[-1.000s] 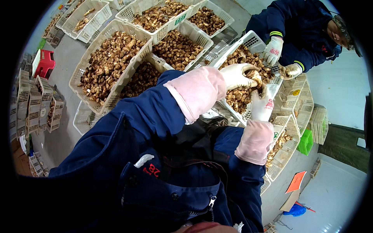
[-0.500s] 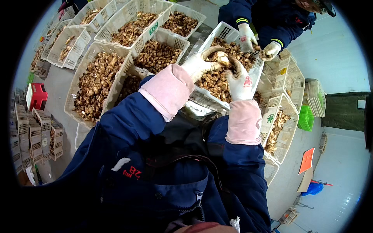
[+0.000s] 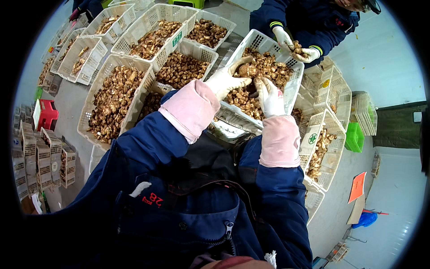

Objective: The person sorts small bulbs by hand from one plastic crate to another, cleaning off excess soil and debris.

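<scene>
Mushroom [image 3: 244, 70] now gripped in left hand [image 3: 226, 80] fingers over the white crate [image 3: 293, 92], right hand [image 3: 268, 96] closed beside it, lowered since half a second ago.

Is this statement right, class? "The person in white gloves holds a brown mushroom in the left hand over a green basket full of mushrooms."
Not quite: the basket is white, not green. The head view shows the left hand holding a brown mushroom over a white lattice basket full of mushrooms, with the right hand beside it. The only green crate stands off to the right.
</scene>
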